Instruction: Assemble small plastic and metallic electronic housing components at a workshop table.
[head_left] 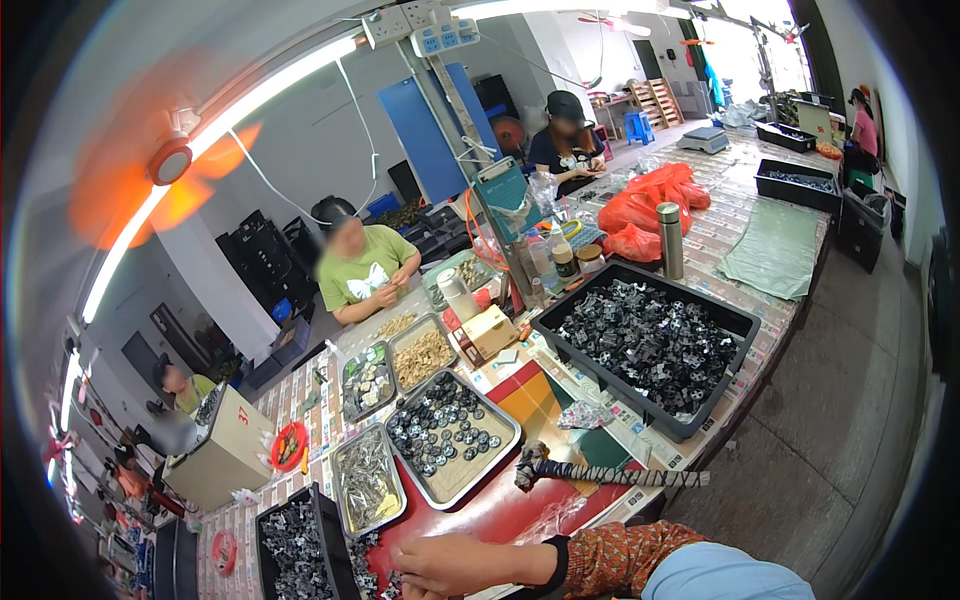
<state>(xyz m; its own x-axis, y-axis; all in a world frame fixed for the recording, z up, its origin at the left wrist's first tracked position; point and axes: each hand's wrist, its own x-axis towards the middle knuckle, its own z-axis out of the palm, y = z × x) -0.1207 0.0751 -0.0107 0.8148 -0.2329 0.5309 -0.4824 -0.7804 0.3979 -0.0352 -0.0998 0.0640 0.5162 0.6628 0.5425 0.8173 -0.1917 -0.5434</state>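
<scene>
My right hand (455, 566) reaches in at the lower edge, with a patterned sleeve (625, 555) behind it. Its fingers look curled together, and their tips and whatever they hold are cut off or hidden. My left hand is out of the picture. Just left of the right hand, loose small black parts (368, 555) lie on the red tabletop (470, 515). Beyond it stands a metal tray (468, 482) of round black parts, beside a smaller tray (400, 497) of thin metallic pieces. A hammer-like tool with a wrapped handle (625, 474) lies to the right.
Black bins of small black parts stand at the left (332, 535) and right (600, 378). Farther off are a tray of tan pieces (422, 358), a small cardboard box (488, 335), a steel flask (670, 245) and red plastic bags (655, 200). A person in green (370, 265) sits across the table.
</scene>
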